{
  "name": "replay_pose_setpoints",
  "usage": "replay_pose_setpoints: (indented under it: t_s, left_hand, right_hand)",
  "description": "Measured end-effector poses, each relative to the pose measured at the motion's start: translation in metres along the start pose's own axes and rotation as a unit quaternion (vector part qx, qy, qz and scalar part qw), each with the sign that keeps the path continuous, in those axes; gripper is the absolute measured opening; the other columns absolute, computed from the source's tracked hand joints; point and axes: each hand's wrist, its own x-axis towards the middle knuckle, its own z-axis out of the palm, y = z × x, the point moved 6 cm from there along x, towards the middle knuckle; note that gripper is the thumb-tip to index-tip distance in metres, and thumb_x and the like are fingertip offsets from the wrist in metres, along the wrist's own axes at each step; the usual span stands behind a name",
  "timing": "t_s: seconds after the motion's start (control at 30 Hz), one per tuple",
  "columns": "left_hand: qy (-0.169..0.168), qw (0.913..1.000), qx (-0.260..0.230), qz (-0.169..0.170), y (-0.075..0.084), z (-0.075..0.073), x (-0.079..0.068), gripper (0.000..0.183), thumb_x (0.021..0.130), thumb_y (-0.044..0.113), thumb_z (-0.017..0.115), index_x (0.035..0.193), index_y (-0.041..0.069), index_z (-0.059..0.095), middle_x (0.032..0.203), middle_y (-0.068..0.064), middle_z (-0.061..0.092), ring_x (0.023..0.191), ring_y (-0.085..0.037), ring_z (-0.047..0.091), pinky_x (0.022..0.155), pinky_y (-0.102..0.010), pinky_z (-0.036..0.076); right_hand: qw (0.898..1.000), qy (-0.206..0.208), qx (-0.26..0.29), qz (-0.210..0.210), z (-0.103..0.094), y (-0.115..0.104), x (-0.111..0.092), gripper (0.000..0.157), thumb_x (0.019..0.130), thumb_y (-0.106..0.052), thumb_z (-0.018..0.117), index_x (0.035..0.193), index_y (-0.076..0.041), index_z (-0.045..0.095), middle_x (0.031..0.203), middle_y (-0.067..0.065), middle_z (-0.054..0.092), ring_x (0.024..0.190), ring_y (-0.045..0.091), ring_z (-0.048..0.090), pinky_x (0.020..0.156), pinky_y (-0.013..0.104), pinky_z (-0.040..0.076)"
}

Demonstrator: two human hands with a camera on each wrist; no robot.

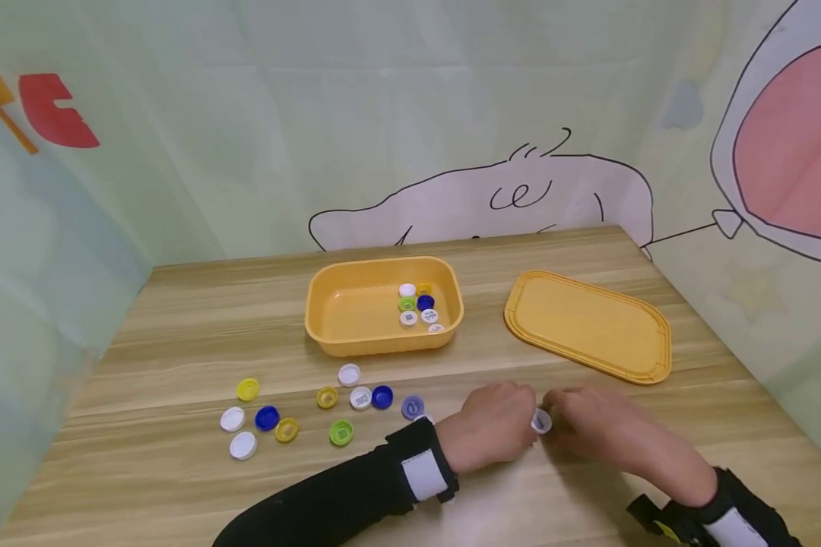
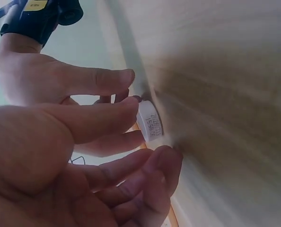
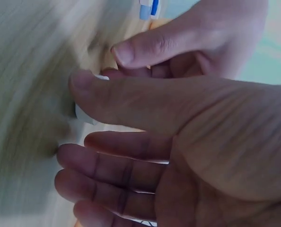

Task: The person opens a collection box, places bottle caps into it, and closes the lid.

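A white bottle cap (image 1: pixel 541 421) with a printed label sits low at the tabletop between my two hands. In the left wrist view, dark print runs along the side of the cap (image 2: pixel 150 122). My left hand (image 1: pixel 496 422) holds the cap from the left, thumb and finger at its rim. From the other side my right hand (image 1: pixel 598 425) grips it, and in the right wrist view its thumb covers most of the cap (image 3: pixel 85 115). Exact finger contact is partly hidden. Beside the left wrist lie a pale purple cap (image 1: pixel 413 407) and a partly covered white cap (image 1: pixel 424 418).
Several coloured caps lie to the left, among them a green cap (image 1: pixel 340 433) and a yellow cap (image 1: pixel 248 390). Behind them stands an orange-yellow tub (image 1: pixel 335 348) with several caps at its right end. A matching flat lid (image 1: pixel 588 327) lies at the back right.
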Motion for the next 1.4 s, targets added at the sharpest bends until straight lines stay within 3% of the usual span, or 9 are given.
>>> replay_pose_setpoints:
  t_s: [0.13,0.3,0.47,0.83,1.1,1.3,1.4]
  left_hand:
    - [0.002,0.9998,0.02,0.01,0.003,0.003,0.006,0.021,0.092,0.011,0.072,0.073,0.015,0.062,0.067,0.005,0.052,0.059,-0.009,0.049,0.047,-0.023,0.04]
    - [0.015,0.9987,0.045,0.016,0.006,0.003,0.009,0.021,0.092,0.007,0.07,0.073,0.015,0.063,0.067,0.005,0.052,0.061,-0.008,0.05,0.051,-0.022,0.042]
    - [0.018,0.999,0.036,0.02,0.005,0.001,0.009,0.022,0.091,0.006,0.07,0.072,0.014,0.062,0.067,0.005,0.052,0.06,-0.008,0.049,0.05,-0.021,0.04]
    - [0.037,0.9983,0.004,0.045,-0.001,-0.006,0.001,0.027,0.089,0.002,0.069,0.067,0.015,0.059,0.065,0.005,0.049,0.058,-0.008,0.049,0.05,-0.02,0.037]
    - [0.045,0.9972,-0.061,0.002,-0.013,-0.029,-0.008,0.013,0.096,0.002,0.065,0.085,0.008,0.068,0.067,0.004,0.052,0.058,-0.007,0.051,0.049,-0.019,0.037]
    - [0.063,0.995,-0.076,-0.012,-0.025,-0.046,-0.018,0.001,0.095,0.004,0.069,0.094,0.004,0.07,0.075,0.003,0.057,0.065,-0.009,0.053,0.056,-0.02,0.041]
    - [0.083,0.9937,-0.075,-0.011,-0.03,-0.057,-0.023,0.006,0.097,0.009,0.071,0.095,0.004,0.07,0.077,0.002,0.057,0.067,-0.01,0.053,0.057,-0.02,0.042]
  right_hand:
    - [1.0,0.006,-0.005,0.018,0.003,-0.004,0.005,0.022,0.084,-0.01,0.081,0.08,-0.02,0.062,0.071,-0.011,0.049,0.062,0.008,0.042,0.056,0.028,0.037]
    - [0.999,0.022,-0.025,0.021,0.004,-0.007,0.009,0.026,0.085,-0.007,0.079,0.077,-0.02,0.058,0.069,-0.009,0.047,0.062,0.01,0.04,0.055,0.03,0.038]
    - [0.999,0.022,-0.028,0.023,0.005,-0.008,0.01,0.028,0.085,-0.004,0.078,0.078,-0.019,0.056,0.069,-0.009,0.045,0.062,0.01,0.04,0.054,0.029,0.037]
    - [0.997,0.064,-0.04,-0.017,0.001,-0.018,0.011,0.033,0.083,-0.001,0.079,0.075,-0.021,0.053,0.065,-0.011,0.041,0.058,0.006,0.035,0.051,0.025,0.033]
    - [0.987,0.149,-0.037,-0.056,-0.021,-0.034,0.013,0.03,0.082,0.001,0.081,0.077,-0.018,0.058,0.066,-0.013,0.043,0.059,0.003,0.038,0.052,0.025,0.035]
    - [0.983,0.171,-0.02,-0.07,-0.035,-0.046,0.02,0.022,0.081,-0.003,0.085,0.087,-0.016,0.068,0.073,-0.013,0.057,0.066,0.002,0.049,0.057,0.027,0.045]
    - [0.98,0.184,-0.025,-0.069,-0.044,-0.053,0.025,0.023,0.079,-0.002,0.087,0.09,-0.013,0.07,0.076,-0.011,0.062,0.068,0.004,0.056,0.058,0.029,0.048]
